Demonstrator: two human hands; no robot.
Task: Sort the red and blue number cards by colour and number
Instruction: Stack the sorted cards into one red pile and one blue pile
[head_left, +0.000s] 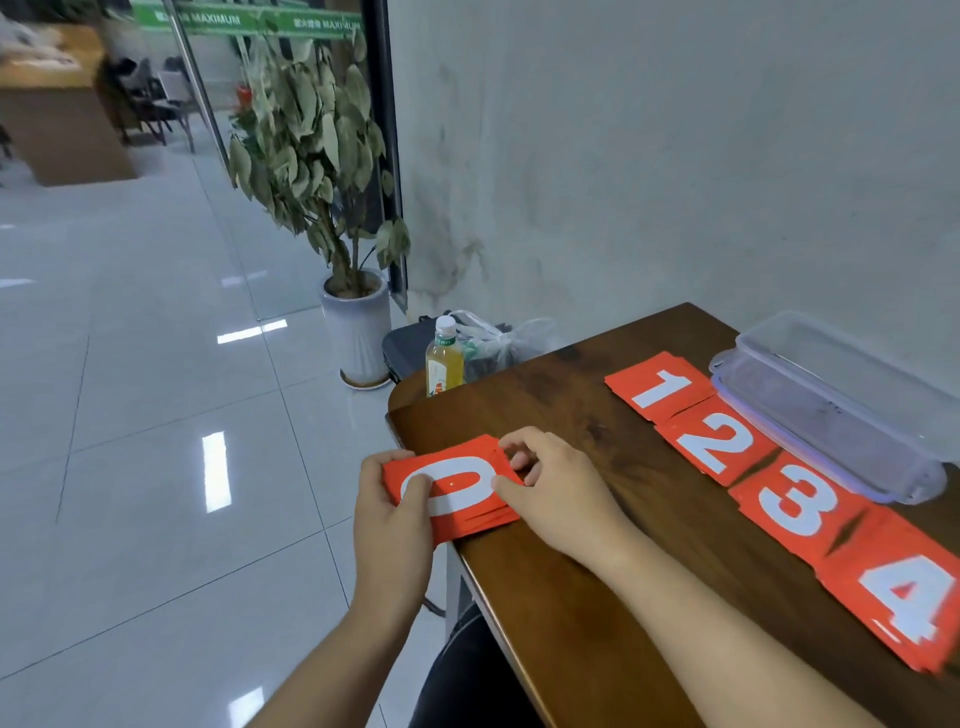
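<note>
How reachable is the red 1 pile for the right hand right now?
Probably yes: only bare table lies between the right hand and the red 1 pile, though it now pinches the 0 stack.

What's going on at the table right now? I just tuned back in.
A person holds a stack of red cards, a 0 on top, at the near-left edge of the table: the left hand grips its left end, the right hand pinches its right end. In a row beside a clear plastic container lie red piles showing 1, 2, 3 and 4. No blue cards are in view.
</note>
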